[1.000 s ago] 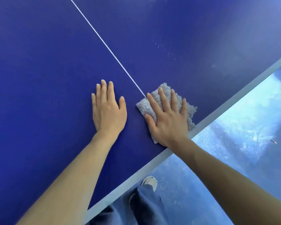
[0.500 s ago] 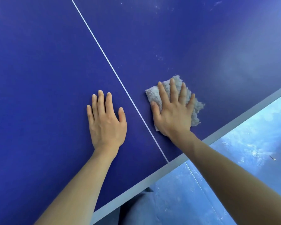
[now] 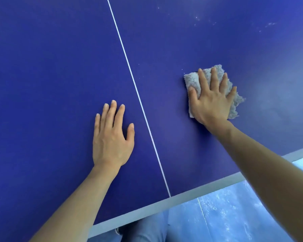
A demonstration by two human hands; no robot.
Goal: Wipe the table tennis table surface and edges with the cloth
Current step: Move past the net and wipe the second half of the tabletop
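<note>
The blue table tennis table [image 3: 51, 75] fills most of the view, with a thin white centre line [image 3: 129, 69] running from the top to the near edge. A folded grey fluffy cloth [image 3: 192, 79] lies on the surface right of that line. My right hand [image 3: 211, 100] presses flat on the cloth with straight, spread fingers. My left hand [image 3: 112, 137] rests flat on the bare surface left of the line. The table's pale edge band [image 3: 147, 209] runs diagonally along the bottom.
White dust specks [image 3: 198, 18] dot the surface at the top right, beyond the cloth. Below the table edge lies a blue floor [image 3: 234, 215], and my trouser leg [image 3: 147, 231] shows at the bottom.
My right hand has slid the cloth away from the table edge, across the centre line and farther onto the right half. My left hand has stayed flat left of the line.
</note>
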